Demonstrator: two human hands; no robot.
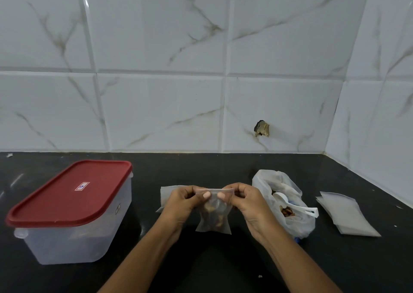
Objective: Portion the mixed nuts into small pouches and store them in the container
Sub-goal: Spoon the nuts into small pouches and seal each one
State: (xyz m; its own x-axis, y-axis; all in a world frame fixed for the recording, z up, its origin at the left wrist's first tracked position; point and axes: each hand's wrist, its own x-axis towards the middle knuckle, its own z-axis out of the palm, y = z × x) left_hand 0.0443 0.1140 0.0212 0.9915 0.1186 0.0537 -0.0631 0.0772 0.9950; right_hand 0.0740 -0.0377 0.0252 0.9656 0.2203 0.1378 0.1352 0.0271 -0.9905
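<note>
both of my hands are on one small pouch [214, 212], held upright just above the black counter [201, 259] in front of me. my left hand [182, 203] pinches the top edge at its left corner, thumb in front and curled fingers behind. my right hand [248, 201] pinches the right corner the same way, so the mouth is stretched flat between them. through the cloudy plastic i can see mixed nuts [216, 223] sitting in the lower half. whether the seal is pressed closed i cannot tell.

behind my left hand another pouch [166, 193] lies flat on the counter, partly hidden. just right of my right hand sits a thin white plastic bag [297, 225] with its mouth open and loose nuts [287, 212] showing inside. a white scoop [299, 207] rests in it, handle pointing right. further right, apart from the bag, a loose stack of empty pouches [348, 214] lies flat. far on my left stands the clear container [73, 241], its red lid [67, 194] on. white marbled tiles [156, 102] back the counter, one with a broken hole [262, 128].
</note>
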